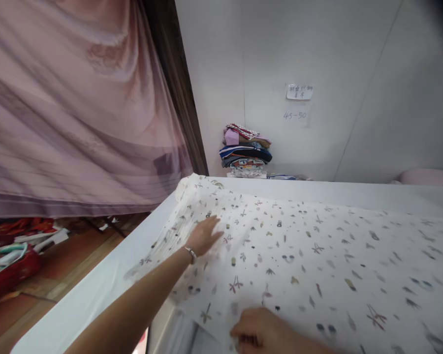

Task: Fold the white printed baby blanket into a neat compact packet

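The printed cloth [317, 255] lies spread across the white tabletop [107, 280], my left hand [204, 236] pressed flat, fingers apart, near its left edge, my right hand [265, 333] clamped on its near edge.

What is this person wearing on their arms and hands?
Both arms are bare, with no sleeves showing and no gloves. The left hand has a thin silvery band at the wrist, a bracelet or a watch, too blurred to tell. The right hand shows nothing worn.
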A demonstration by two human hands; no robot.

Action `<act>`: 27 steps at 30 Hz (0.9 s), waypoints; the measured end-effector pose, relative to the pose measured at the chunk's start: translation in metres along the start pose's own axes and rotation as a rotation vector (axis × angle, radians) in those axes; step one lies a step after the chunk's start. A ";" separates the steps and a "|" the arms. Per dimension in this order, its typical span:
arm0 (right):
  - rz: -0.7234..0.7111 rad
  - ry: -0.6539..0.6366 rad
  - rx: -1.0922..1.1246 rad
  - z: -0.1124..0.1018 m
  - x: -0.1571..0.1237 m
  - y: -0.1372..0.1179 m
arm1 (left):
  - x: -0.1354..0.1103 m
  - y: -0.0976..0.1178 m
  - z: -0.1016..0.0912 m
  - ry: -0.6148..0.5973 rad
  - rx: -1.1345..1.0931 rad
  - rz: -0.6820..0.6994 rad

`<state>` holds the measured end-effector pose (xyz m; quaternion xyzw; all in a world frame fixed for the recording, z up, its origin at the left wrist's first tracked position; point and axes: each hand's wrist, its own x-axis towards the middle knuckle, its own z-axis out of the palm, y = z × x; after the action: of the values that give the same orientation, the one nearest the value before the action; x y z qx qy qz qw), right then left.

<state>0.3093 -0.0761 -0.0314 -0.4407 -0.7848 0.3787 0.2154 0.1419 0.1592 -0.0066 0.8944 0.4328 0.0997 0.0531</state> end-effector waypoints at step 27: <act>-0.089 -0.083 -0.301 0.020 0.005 -0.004 | -0.112 -0.079 -0.066 0.130 0.090 -0.763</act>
<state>0.2911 -0.0808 -0.0408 -0.4167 -0.8596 0.2651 0.1309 -0.0012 0.1208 0.0289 0.6625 0.7407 0.1101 0.0197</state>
